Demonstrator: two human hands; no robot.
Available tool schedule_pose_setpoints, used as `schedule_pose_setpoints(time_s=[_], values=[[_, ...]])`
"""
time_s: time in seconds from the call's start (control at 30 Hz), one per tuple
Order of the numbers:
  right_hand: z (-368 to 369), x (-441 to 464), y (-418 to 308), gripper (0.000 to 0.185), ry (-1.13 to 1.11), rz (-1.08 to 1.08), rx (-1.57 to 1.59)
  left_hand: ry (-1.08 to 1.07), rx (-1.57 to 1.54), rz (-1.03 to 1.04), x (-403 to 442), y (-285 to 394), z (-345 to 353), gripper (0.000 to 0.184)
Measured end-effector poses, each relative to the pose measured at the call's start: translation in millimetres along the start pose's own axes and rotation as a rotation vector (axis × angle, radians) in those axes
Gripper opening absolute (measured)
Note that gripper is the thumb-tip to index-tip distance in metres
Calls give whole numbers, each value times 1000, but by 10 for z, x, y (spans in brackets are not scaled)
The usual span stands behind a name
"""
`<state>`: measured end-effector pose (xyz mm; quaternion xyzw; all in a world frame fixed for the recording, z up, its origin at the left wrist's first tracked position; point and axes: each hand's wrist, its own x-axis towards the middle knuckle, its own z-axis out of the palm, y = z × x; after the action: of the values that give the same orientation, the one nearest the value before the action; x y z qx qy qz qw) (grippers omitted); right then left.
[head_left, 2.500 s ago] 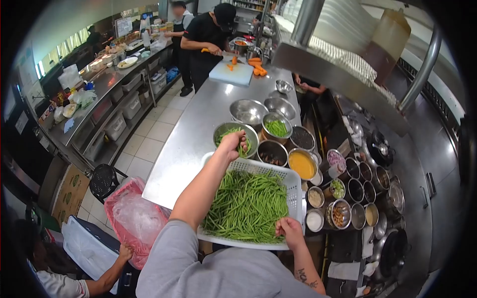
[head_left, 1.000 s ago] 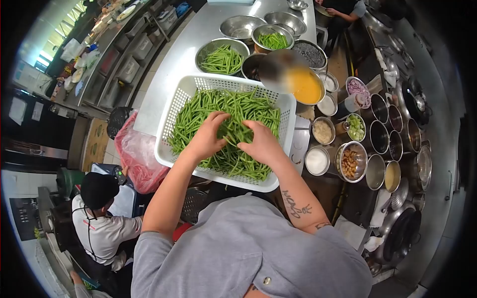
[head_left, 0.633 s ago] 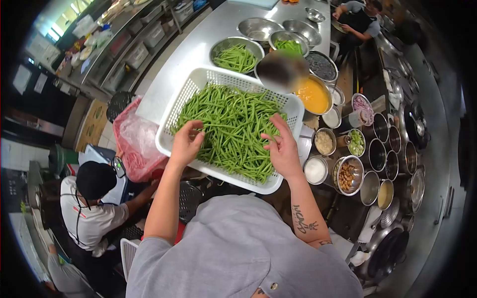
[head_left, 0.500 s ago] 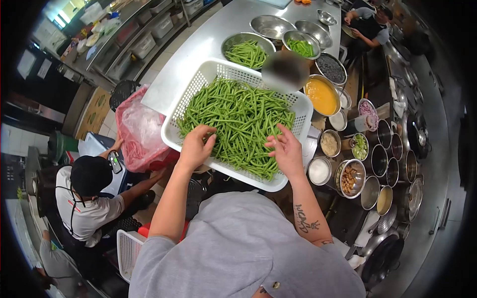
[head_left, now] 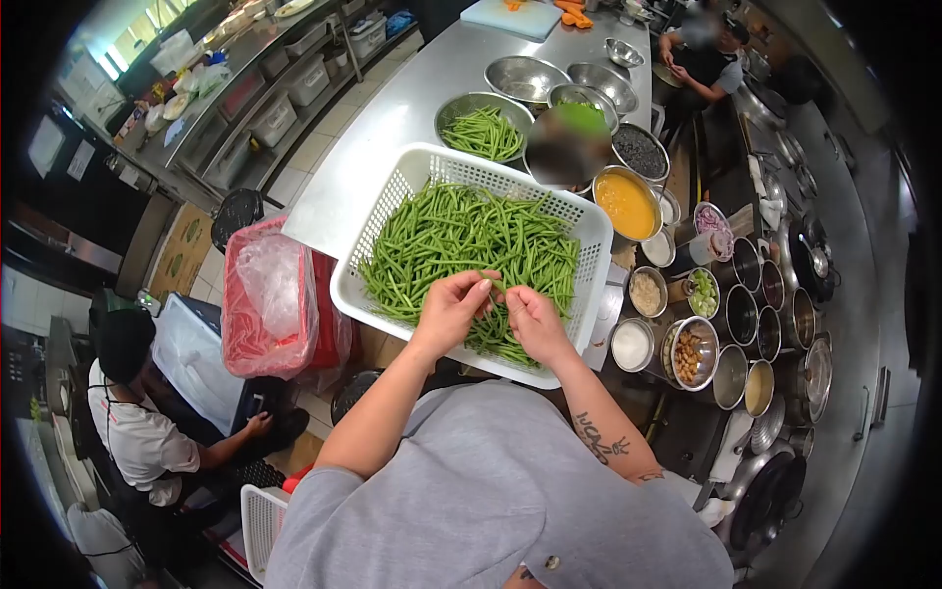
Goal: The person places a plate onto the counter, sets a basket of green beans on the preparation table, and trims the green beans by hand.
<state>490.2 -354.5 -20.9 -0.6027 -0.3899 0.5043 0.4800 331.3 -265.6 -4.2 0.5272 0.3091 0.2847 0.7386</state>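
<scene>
A white perforated plastic basket (head_left: 595,236) heaped with green beans (head_left: 461,231) sits in front of me at the corner of the steel table. Over the near side of the heap, my left hand (head_left: 454,312) and my right hand (head_left: 538,322) meet with fingertips pinched. Between them is a green bean, mostly covered by my fingers. Just past the basket stands a steel bowl (head_left: 444,108) of more green beans.
Several steel bowls and pots line the right, including orange liquid (head_left: 628,201), white powder (head_left: 631,341) and browned chunks (head_left: 695,353). A red plastic-lined bin (head_left: 235,324) stands left. A co-worker (head_left: 147,412) crouches beside a lidded tub (head_left: 201,348). A cutting board (head_left: 510,15) lies at the far end.
My hands came from apart over the beans to together, now pinching a bean. The co-worker at left drew back from the red bin. My view shifted slightly.
</scene>
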Motion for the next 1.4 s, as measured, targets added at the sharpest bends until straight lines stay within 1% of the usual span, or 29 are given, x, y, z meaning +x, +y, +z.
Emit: schedule_pose_setpoints(time_s=[0.03,0.07,0.17,0.2,0.3,0.37,0.43,0.53,0.57,0.63,0.67,0.7,0.73,0.77,0.83,0.87,0.9,0.97,1.0,1.07,1.1,1.17,1.2,1.3,1.33,1.4], values=[[27,-1,-22,25,7,20,-24,8,-42,11,49,-31,-23,24],[58,-2,-8,23,31,18,35,13,-85,21,101,-70,-42,23],[65,-29,54,22,69,49,75,-13,-190,50,226,-125,-118,17],[73,-27,65,20,98,28,29,-21,-202,55,254,-123,-138,17],[76,-53,8,16,186,57,-236,-48,-267,30,337,-168,-211,13],[95,-15,67,14,213,96,-64,-53,-296,-7,366,-132,-233,10],[154,10,97,11,236,101,89,-125,-401,-37,448,-176,-314,10],[195,-25,61,7,237,87,252,-165,-536,-86,430,-204,-389,10],[194,-56,77,5,202,81,224,-185,-651,-94,406,-231,-369,10],[261,-31,71,4,163,-6,193,-284,-820,-93,412,-179,-400,10],[279,-36,31,6,66,-61,138,-304,-855,-136,465,-124,-408,12],[366,10,99,6,47,-201,141,-317,-886,-193,478,-120,-446,14],[370,27,-92,10,30,-243,-34,-288,-991,-328,548,-143,-487,15],[466,-64,-274,16,-1,-245,-193,-309,-914,-328,559,-73,-526,14],[493,-79,-495,22,-17,-192,-268,-327,-813,-295,670,65,-503,12],[500,-80,-533,25,-34,-168,-311,-287,-637,-269,682,151,-477,11],[481,-80,-488,27,35,-167,-330,-184,-375,-239,708,205,-446,14],[364,-83,-391,30,180,-171,-378,-222,-32,-192,767,150,-537,12],[264,-136,-419,27,208,-50,-467,-234,175,-112,775,121,-509,14],[96,-240,-277,21,396,-171,-655,-248,584,48,750,41,-441,25],[-18,-256,-180,18,487,-242,-752,-279,721,80,761,-21,-407,32],[-251,-283,137,12,498,-274,-901,-336,1013,139,737,-179,-422,48],[-324,-258,139,10,507,-302,-976,-369,1047,107,750,-213,-435,57],[-312,-313,124,10,279,-236,-1198,-422,1087,101,813,-216,-440,57],[-301,-314,76,13,240,-177,-1229,-426,1068,95,817,-196,-439,59],[-306,-286,68,14,217,-148,-1259,-418,1111,73,808,-145,-414,58]])
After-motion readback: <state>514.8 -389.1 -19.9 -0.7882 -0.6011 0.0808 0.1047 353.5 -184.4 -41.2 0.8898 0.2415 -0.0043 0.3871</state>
